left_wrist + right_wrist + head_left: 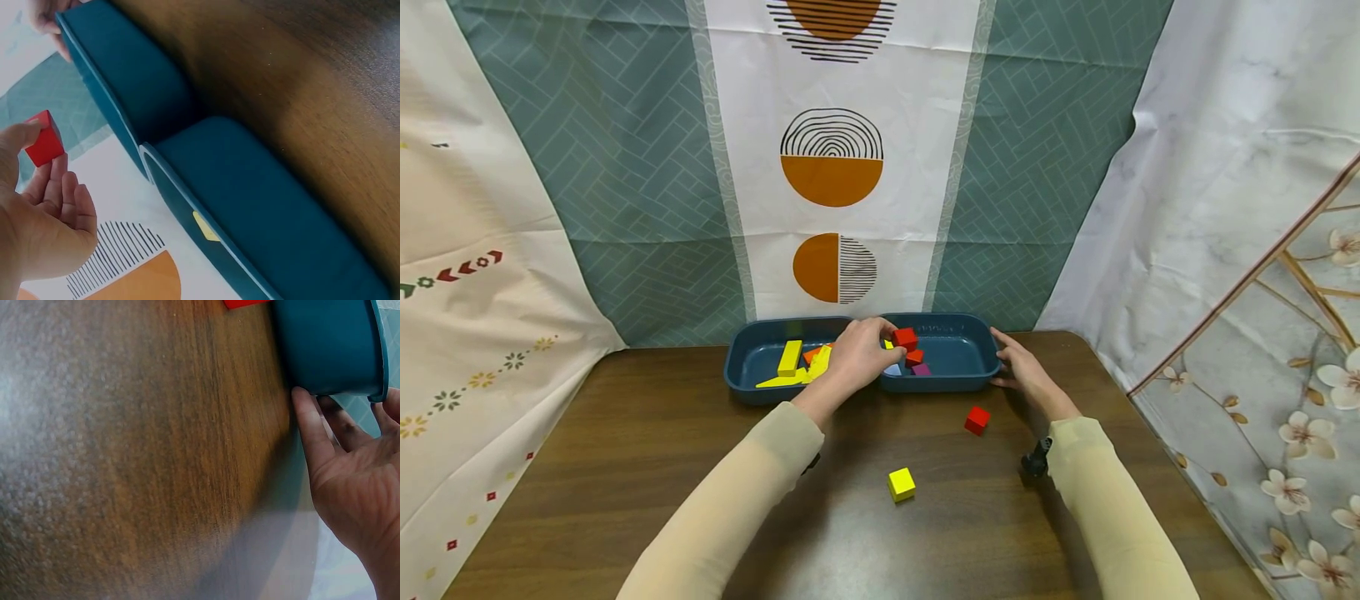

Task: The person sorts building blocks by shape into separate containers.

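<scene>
My left hand [862, 352] pinches a red cube [45, 139] between thumb and fingertips, over the left part of the right-hand blue tray [958, 385]. Beneath it in that tray lie a smaller red block [914, 358], a purple piece [921, 369] and a pale piece [892, 369], partly behind the hand. My right hand [356, 462] touches the tray's right end with its fingertips, the fingers fairly straight. In the left-hand blue tray [741, 375] are several yellow pieces, among them a yellow block [790, 358], and an orange piece [810, 356].
On the wooden table [647, 483] in front of the trays sit a red cube [977, 420], near the right tray, and a yellow cube [901, 484] closer to me. A patterned cloth [655, 167] hangs right behind the trays, with more cloth at both sides.
</scene>
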`<act>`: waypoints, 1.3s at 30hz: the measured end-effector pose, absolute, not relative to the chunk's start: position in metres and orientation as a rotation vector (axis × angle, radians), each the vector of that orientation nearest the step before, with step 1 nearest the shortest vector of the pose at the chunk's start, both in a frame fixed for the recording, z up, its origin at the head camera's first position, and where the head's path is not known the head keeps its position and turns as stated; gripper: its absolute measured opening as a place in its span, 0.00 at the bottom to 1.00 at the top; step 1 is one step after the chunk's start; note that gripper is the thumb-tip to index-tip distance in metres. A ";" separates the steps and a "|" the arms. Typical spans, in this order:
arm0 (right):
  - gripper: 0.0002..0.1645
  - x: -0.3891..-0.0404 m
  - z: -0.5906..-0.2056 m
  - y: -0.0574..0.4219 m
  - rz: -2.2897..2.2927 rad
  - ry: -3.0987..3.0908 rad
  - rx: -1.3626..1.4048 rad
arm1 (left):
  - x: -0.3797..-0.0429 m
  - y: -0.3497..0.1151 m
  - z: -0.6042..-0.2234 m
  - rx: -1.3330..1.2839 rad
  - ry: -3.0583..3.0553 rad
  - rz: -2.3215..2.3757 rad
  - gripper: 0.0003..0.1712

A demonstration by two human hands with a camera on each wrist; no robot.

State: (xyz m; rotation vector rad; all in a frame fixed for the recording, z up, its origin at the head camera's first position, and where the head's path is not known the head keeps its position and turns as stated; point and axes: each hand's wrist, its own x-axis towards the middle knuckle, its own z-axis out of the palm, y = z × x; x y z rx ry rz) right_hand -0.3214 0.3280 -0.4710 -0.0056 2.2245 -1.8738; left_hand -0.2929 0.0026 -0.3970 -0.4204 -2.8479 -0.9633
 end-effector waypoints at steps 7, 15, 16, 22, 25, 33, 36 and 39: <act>0.39 -0.323 -0.478 0.329 -1.839 2.285 -0.001 | -0.297 0.004 -0.403 -0.411 -2.865 -0.946 0.21; 0.39 -0.325 -0.481 0.330 -1.831 2.311 -0.012 | -0.298 0.008 -0.403 -0.409 -2.861 -0.932 0.20; 0.39 -0.325 -0.481 0.330 -1.832 2.311 -0.012 | -0.298 0.008 -0.404 -0.407 -2.863 -0.929 0.21; 0.39 -0.325 -0.481 0.329 -1.835 2.292 -0.014 | -0.297 0.007 -0.405 -0.421 -2.880 -0.970 0.27; 0.39 -0.323 -0.477 0.329 -1.853 2.265 -0.004 | -0.296 0.003 -0.406 -0.428 -2.872 -1.002 0.30; 0.40 -0.312 -0.457 0.323 -1.864 2.219 -0.010 | -0.293 -0.008 -0.405 -0.432 -2.836 -1.020 0.30; 0.40 -0.313 -0.459 0.323 -1.862 2.228 -0.020 | -0.292 -0.010 -0.405 -0.443 -2.827 -1.031 0.29; 0.40 -0.312 -0.459 0.322 -1.866 2.224 -0.027 | -0.290 -0.012 -0.403 -0.462 -2.822 -1.034 0.29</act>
